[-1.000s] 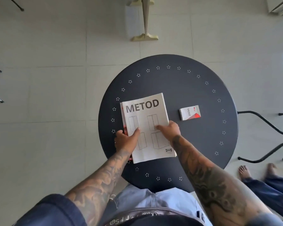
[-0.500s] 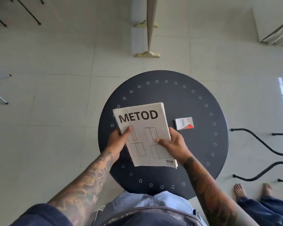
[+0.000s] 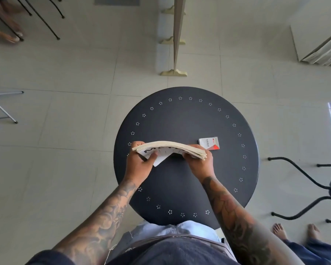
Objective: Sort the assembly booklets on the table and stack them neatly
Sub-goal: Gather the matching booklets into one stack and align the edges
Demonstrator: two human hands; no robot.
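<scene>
A stack of white assembly booklets [image 3: 168, 147], the front one printed METOD, stands on edge above the round black table [image 3: 185, 119]. I see its top edges fanned and bowed. My left hand [image 3: 139, 164] grips the stack's left end, thumb on the cover. My right hand [image 3: 200, 163] grips its right end. A loose corner of the cover hangs down between my hands. Whether the lower edge touches the table is hidden.
A small white and red box [image 3: 209, 145] lies on the table just behind my right hand. A black metal chair frame [image 3: 317, 188] stands to the right, with a person's bare feet [image 3: 294, 231] near it. A beige stand [image 3: 175, 71] is beyond the table.
The booklets went from lying flat under my hands to being lifted and then tipped up on edge, held at both ends. The camera view shifted back.
</scene>
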